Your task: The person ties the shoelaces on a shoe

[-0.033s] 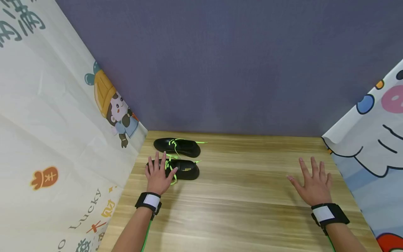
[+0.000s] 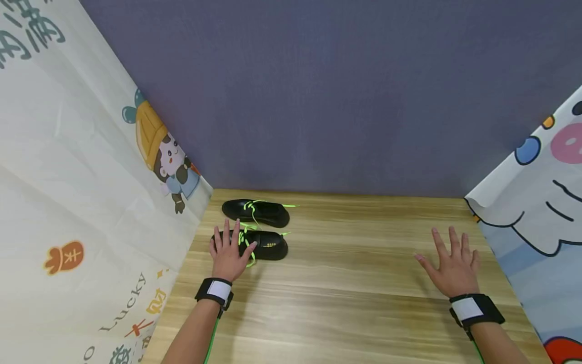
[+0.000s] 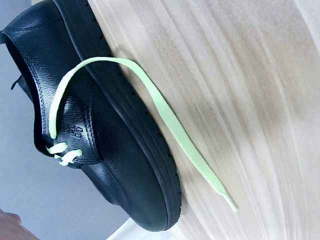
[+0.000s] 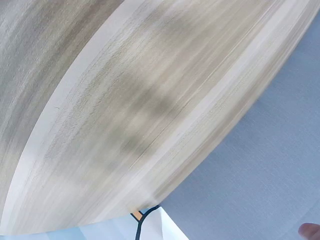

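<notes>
Both hands are spread wide, fingers straight, nothing held! The left hand [image 2: 229, 260] is poised at the near black lace-up shoe [image 2: 269, 247], overlapping its toe in the head view; contact, I can't tell. Just beyond sits the far black shoe [image 2: 263, 213], both at the left of the wood-grain counter [image 2: 345, 263], toes leftward. One neon-green lace [image 3: 175, 127] trails onto the wood. Well apart, the right hand [image 2: 456, 273] is over bare counter.

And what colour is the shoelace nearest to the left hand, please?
Shoelace: bright yellow-green, seen best in the left wrist view.
</notes>
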### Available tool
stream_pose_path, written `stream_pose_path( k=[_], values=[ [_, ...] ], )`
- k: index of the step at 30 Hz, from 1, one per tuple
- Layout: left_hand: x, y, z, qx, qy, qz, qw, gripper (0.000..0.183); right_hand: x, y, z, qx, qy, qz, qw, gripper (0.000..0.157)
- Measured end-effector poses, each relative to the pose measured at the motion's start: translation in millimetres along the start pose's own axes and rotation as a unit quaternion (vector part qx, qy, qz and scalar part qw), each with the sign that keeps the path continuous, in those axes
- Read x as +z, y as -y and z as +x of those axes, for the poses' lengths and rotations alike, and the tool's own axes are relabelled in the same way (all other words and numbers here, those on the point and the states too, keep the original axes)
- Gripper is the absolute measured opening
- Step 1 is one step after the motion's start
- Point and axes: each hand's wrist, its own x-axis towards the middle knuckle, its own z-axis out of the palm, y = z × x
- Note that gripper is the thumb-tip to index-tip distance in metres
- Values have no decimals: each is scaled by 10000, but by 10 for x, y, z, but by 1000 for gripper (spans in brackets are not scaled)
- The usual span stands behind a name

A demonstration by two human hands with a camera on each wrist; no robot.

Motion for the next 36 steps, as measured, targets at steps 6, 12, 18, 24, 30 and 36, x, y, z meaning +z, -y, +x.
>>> stream_pose_path(
  k=[6,12,18,24,30,36],
  values=[
    [12,4,-20,-3,-5,-38,10000,84,6,4,-15,1,-32,31,10000,87],
    [33,17,-37,1,-38,57,10000,85,41,-3,-44,38,54,130,9999,87],
    [37,-13,-51,-27,46,51,10000,86,11,-16,-57,66,14,97,9999,87],
    [52,-63,-78,-50,194,163,9997,86,24,-17,-79,90,-31,100,9999,87],
    [97,-87,-73,-46,247,43,9997,86,64,-6,-121,129,-66,217,9997,86],
    [204,-99,-32,-21,296,101,9995,86,114,5,-163,85,-162,412,9990,81]
  ],
)
